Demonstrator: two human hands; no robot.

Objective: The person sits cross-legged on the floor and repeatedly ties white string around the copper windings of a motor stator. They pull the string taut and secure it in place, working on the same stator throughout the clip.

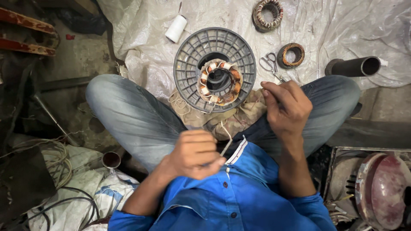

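I sit cross-legged in jeans and a blue shirt. A motor stator [219,81] with copper windings and pale insulation rests on a grey plastic spool flange [190,60] in front of my knees. My left hand [195,154] is closed around a pale thread [226,141] that runs up toward the stator. Over my right knee, my right hand [286,107] pinches a thin tool or needle between its fingers; its tip is too small to make out.
On the plastic sheet lie a white thread spool [176,28], scissors [269,63], a second wound stator [267,14], a rusty ring [291,54] and a dark metal pipe [353,66]. Cables and a small cup [111,160] lie left; a motor housing [379,188] sits right.
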